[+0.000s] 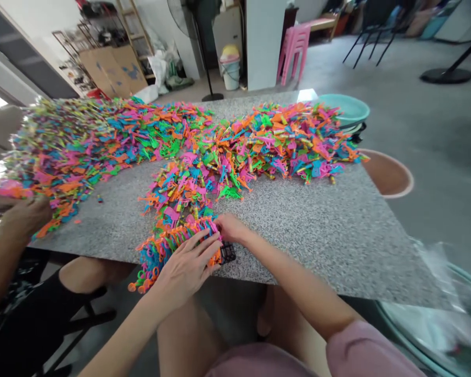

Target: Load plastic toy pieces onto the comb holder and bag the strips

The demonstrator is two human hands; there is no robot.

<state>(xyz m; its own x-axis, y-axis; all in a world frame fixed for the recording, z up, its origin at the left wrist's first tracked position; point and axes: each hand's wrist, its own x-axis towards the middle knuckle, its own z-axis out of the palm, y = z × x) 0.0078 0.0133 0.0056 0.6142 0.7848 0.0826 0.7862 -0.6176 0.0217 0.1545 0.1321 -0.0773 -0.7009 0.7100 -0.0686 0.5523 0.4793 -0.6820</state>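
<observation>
Near the table's front edge, small bright plastic pieces [168, 243] stand packed in rows, in orange, blue, green and pink. Part of a black plastic rack [228, 253] shows at their right end. My left hand [190, 264] lies over the rows with its fingers stretched out, resting on the pieces. At the right end my right hand [232, 228] is closed, its curled fingertips beside the pink pieces; what they hold is hidden. A heap of loose plastic pieces [220, 162] in the same colours spreads just beyond both hands.
A larger pile [82, 136] covers the speckled table [298, 220] at left, where another person's hand [25, 214] is among the pieces. At right are a turquoise basin [345, 109], a brown round tub [388, 175] and a tub with clear plastic bags [427, 330].
</observation>
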